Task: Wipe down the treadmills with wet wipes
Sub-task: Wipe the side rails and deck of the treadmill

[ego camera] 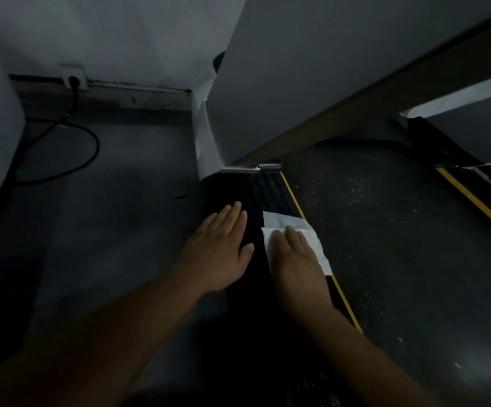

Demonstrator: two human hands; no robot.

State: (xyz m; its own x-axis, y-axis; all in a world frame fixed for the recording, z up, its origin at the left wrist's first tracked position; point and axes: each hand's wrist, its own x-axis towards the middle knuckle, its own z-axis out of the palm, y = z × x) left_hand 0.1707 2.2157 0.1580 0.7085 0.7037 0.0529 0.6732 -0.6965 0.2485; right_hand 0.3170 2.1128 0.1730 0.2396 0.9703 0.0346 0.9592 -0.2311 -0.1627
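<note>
head | left hand point(219, 251) palm down, fingers point(229, 215) straight and together, holding nothing, flat on the treadmill side rail point(267, 189) | right hand point(294, 259) palm down, fingers straight, pressing the white wet wipe point(282, 221) onto the rail beside the yellow stripe point(292, 195) edging the belt point(385, 230)

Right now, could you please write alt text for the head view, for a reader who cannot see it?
A person's right hand presses a white wet wipe flat on the treadmill's black side rail, beside the belt; the left hand lies open next to it. A black cable loops over the floor at left.
</note>
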